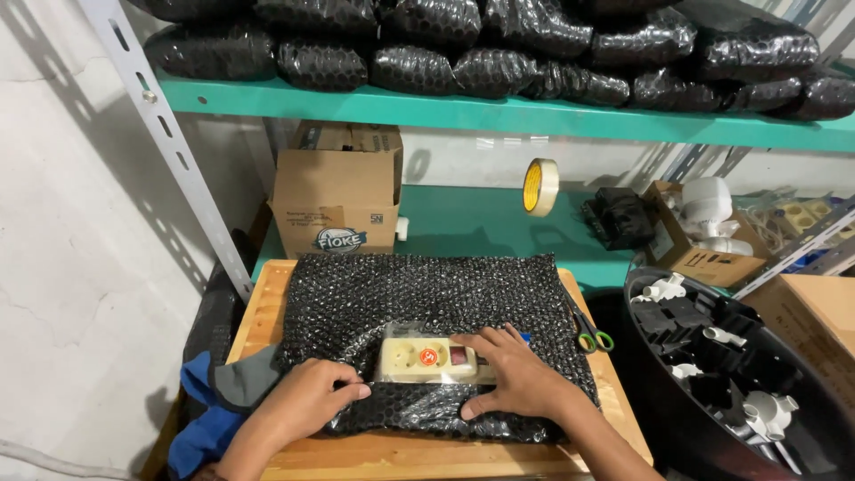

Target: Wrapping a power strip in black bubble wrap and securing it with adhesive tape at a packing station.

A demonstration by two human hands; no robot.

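A cream power strip in a clear plastic bag lies on a sheet of black bubble wrap spread over a wooden board. My right hand rests flat on the strip's right end, pressing it down. Pinching the near edge of the bubble wrap just left of the strip is my left hand.
Scissors with green and yellow handles lie at the board's right edge. A black tub of white and black parts stands at right. Behind are a cardboard box, a tape roll and, on the green shelf, bubble-wrapped bundles.
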